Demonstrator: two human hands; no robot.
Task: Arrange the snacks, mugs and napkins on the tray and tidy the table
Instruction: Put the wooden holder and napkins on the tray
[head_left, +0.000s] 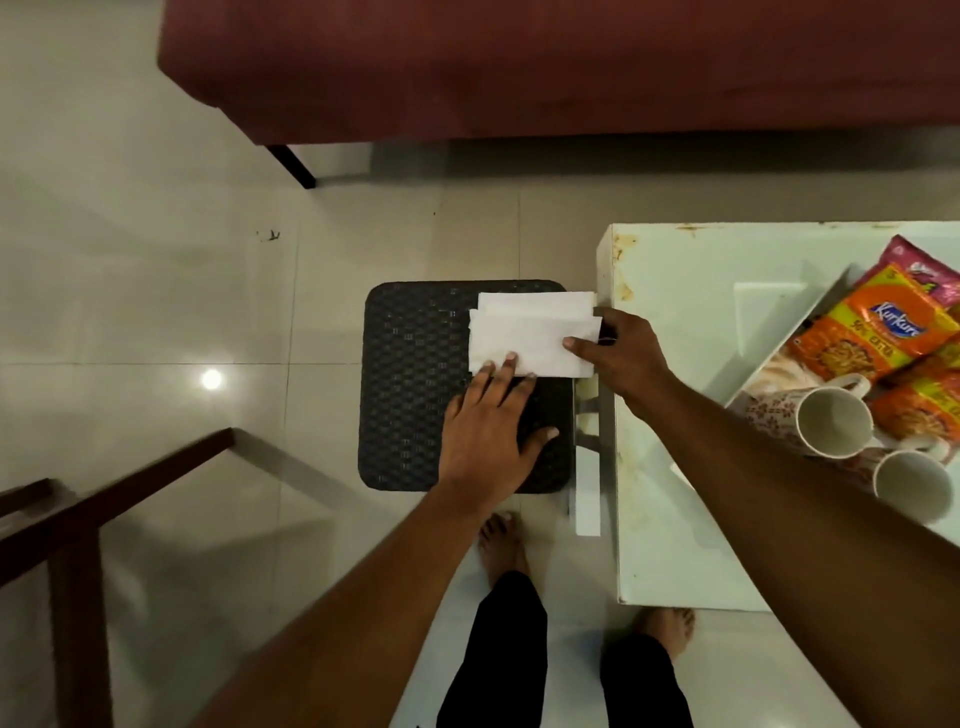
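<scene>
A stack of white napkins (530, 332) lies on a black woven stool (415, 384) left of the white table (685, 415). My left hand (488, 431) rests flat on the stool, fingertips on the stack's near edge. My right hand (618, 353) pinches the stack's right end between thumb and fingers. On the table's right, a white tray (779, 332) holds orange snack packets (872, 332), a pink packet (930, 270) and two patterned mugs (831, 421), (909, 483) lying on their sides.
A dark red sofa (519, 67) spans the back. A dark wooden chair frame (78, 530) stands at the lower left. My bare feet (501, 540) are on the glossy tile floor between stool and table.
</scene>
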